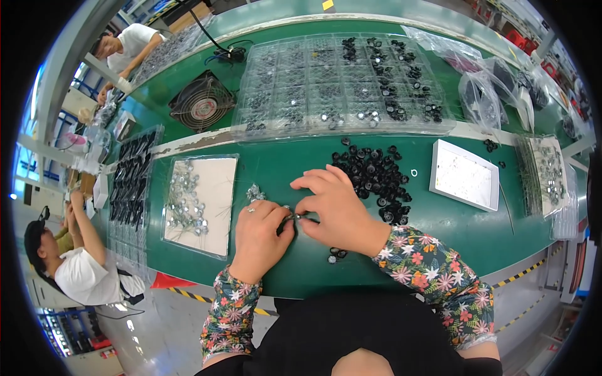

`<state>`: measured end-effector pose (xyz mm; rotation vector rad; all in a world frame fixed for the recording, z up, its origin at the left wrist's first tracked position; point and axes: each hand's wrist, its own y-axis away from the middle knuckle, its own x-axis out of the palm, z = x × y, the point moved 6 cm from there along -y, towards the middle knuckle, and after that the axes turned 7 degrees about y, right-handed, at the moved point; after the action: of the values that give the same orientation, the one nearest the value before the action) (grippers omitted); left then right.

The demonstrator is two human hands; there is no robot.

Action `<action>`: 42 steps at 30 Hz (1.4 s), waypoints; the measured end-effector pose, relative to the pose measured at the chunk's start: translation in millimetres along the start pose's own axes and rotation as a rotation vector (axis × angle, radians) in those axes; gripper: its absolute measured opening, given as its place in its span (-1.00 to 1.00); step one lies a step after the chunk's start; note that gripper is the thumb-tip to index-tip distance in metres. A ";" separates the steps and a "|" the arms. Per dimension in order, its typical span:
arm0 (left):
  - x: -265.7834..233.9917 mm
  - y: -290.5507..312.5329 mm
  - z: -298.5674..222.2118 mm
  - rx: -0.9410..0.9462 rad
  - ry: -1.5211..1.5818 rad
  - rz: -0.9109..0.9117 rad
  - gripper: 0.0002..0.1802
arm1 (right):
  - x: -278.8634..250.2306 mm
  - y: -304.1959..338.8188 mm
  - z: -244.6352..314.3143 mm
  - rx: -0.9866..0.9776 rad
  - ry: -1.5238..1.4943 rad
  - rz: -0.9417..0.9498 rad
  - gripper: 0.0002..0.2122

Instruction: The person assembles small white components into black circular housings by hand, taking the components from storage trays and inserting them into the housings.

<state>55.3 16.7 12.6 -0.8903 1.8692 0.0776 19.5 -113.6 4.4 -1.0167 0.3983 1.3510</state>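
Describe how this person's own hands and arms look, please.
The left hand and right hand are gloveless. A silvery ring sits on a left finger. Floral sleeves cover both forearms: dark cloth with white, pink, red and orange flowers and green leaves. Black clothing covers the body.

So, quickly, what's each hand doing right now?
Left hand: pinched closed on a small part, too hidden to identify.
Right hand: pinching the same part, other fingers spread.
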 end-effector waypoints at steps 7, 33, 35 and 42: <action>-48.8 -18.0 -16.5 -0.123 0.330 0.109 -0.42 | -44.9 9.5 -14.4 0.078 -0.367 0.078 -0.89; -6.2 -46.0 -72.0 0.335 0.495 -0.119 -0.72 | -58.8 55.5 -24.3 0.442 -1.059 0.139 -0.87; -6.1 -47.2 -65.5 0.281 0.511 -0.139 -0.75 | -69.5 56.5 -19.7 0.373 -0.722 0.197 -0.85; 3.7 -48.4 -58.4 0.240 0.525 -0.087 -0.79 | -123.2 43.8 9.5 0.019 -0.117 -0.311 -0.86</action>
<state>39.1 -45.3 53.3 -0.8763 2.2550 -0.4663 -52.6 -185.8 86.6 -0.9350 0.1568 1.1175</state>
